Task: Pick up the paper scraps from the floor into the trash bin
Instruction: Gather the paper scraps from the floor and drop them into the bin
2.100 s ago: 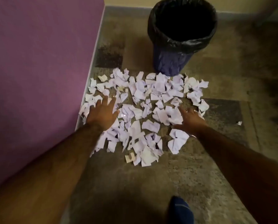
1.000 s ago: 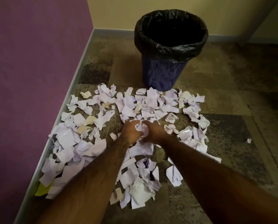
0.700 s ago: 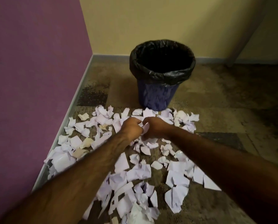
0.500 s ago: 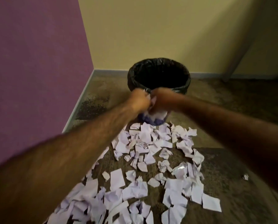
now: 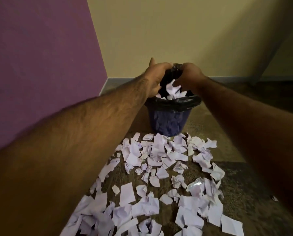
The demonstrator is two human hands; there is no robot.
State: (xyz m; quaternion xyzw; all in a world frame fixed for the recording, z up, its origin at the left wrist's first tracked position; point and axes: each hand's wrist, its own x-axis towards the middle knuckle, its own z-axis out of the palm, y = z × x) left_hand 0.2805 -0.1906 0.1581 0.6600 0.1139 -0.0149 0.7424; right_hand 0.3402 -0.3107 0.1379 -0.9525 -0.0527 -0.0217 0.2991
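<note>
Both my arms reach forward over the blue trash bin (image 5: pixel 169 122), which has a black liner (image 5: pixel 174 102). My left hand (image 5: pixel 156 76) and my right hand (image 5: pixel 189 74) hover above its mouth, spread apart with fingers loose. A clump of white paper scraps (image 5: pixel 172 90) hangs between and just below them, inside the bin's opening, close to my right fingertips. Many more white paper scraps (image 5: pixel 152 169) lie scattered over the floor in front of the bin, reaching to the bottom edge of the view.
A purple wall (image 5: pixel 40 57) runs along the left and a yellow wall (image 5: pixel 176 31) stands behind the bin. The mottled brown floor (image 5: pixel 236 133) extends to the right, with one stray scrap (image 5: pixel 274 198) lying apart from the pile.
My hands gathered a handful of scraps from the floor, lifted it together to the bin, and have now parted over the opening so the paper drops in.
</note>
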